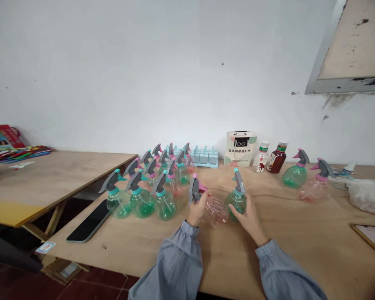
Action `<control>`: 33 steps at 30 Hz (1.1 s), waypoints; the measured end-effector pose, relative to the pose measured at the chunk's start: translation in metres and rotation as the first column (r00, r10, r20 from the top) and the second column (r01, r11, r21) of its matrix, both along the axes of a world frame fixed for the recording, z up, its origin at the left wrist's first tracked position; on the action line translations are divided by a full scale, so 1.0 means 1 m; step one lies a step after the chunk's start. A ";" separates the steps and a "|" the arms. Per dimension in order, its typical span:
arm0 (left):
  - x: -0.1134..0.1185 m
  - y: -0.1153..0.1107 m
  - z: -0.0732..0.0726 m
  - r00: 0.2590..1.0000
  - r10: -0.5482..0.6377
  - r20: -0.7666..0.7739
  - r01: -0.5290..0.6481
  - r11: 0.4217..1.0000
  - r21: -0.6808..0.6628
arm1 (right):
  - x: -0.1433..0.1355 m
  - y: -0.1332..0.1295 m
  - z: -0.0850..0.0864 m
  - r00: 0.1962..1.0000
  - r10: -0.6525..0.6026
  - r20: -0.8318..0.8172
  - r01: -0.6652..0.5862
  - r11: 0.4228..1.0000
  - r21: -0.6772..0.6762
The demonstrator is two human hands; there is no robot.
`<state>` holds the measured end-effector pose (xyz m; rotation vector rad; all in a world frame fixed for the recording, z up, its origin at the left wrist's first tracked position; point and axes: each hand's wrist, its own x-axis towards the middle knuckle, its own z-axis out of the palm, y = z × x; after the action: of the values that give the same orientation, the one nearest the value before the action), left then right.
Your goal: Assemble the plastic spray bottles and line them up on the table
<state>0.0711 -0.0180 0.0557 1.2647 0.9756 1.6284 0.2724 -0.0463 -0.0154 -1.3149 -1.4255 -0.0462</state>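
My left hand (197, 209) is closed around the neck of a pink spray bottle (217, 211), whose grey and pink trigger head leans to the left; its clear body is tilted. My right hand (248, 214) grips the round body of a green spray bottle (234, 203), which stands upright with a grey and teal head. The two bottles are side by side, close together. To the left stands a cluster of several green and pink spray bottles (165, 206) with grey trigger heads.
A black phone (89, 223) lies at the table's left edge, another phone (373, 237) at the right. Behind are a light blue mold tray (203, 158), a paper bag (239, 151) and two drink bottles (276, 158). A green spray bottle (295, 175), a pink one (314, 189) and a plastic bag (367, 193) stand right.
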 end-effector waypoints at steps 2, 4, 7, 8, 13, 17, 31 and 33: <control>0.000 0.000 -0.001 0.999 -0.039 -0.033 0.039 0.999 -0.012 | 0.000 0.000 0.000 1.000 -0.002 -0.001 0.002 1.000 -0.006; 0.001 0.000 -0.002 0.996 -0.083 -0.025 0.082 0.997 -0.011 | 0.001 0.001 -0.001 1.000 -0.007 -0.004 0.007 1.000 -0.007; 0.001 0.001 -0.002 0.996 -0.085 0.011 0.086 0.996 -0.028 | 0.001 0.000 0.000 1.000 -0.007 -0.003 0.007 1.000 -0.008; 0.001 0.001 -0.001 0.998 -0.068 0.018 0.068 0.997 -0.031 | 0.001 0.000 0.000 1.000 -0.004 -0.003 0.004 1.000 -0.011; -0.003 0.003 0.000 1.000 0.018 -0.020 -0.016 0.995 0.095 | 0.001 0.000 0.000 1.000 -0.005 -0.012 0.004 1.000 -0.018; -0.007 0.016 0.001 0.972 0.042 -0.231 0.017 0.970 0.244 | 0.000 0.000 -0.001 1.000 -0.004 -0.020 0.003 1.000 -0.017; 0.005 0.088 -0.005 0.854 0.407 -0.324 -0.263 0.875 0.406 | 0.001 0.000 0.000 1.000 0.008 -0.007 -0.008 1.000 -0.017; 0.003 0.080 -0.010 0.813 0.464 -0.353 -0.295 0.849 0.438 | 0.000 0.000 0.000 1.000 0.010 -0.004 -0.011 1.000 -0.015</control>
<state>0.0738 0.0620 0.0454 1.8506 1.3228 1.9403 0.2728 -0.0461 -0.0153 -1.3193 -1.4318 -0.0259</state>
